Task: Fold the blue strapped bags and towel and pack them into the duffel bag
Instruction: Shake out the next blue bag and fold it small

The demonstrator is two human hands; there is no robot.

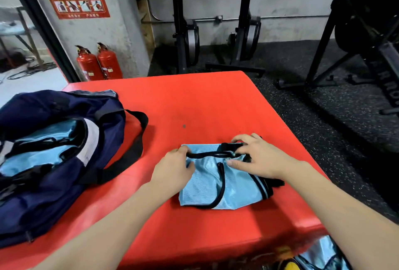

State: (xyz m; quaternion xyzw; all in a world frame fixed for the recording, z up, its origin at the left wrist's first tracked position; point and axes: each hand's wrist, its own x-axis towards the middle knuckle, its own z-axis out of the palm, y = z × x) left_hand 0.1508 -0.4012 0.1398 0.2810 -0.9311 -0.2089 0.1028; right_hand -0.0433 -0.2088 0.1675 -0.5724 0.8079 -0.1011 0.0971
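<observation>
Mid-fold on blue strapped bag [218, 180]: L hand [172, 169] pinching strap, R hand [257, 158] gripping top edge; next, likely tuck straps, pack into duffel bag [49, 151].

Two red fire extinguishers [99, 63] under a red wall sign [77, 3], black exercise machines [216, 21] beyond the red table [194, 101].

I see a light blue bag [218, 180] of sheened woven cloth on a smooth red table [194, 105]; left of it, a matt navy duffel bag [38, 200].

Red wall sign [77, 3], text too blurred.
</observation>
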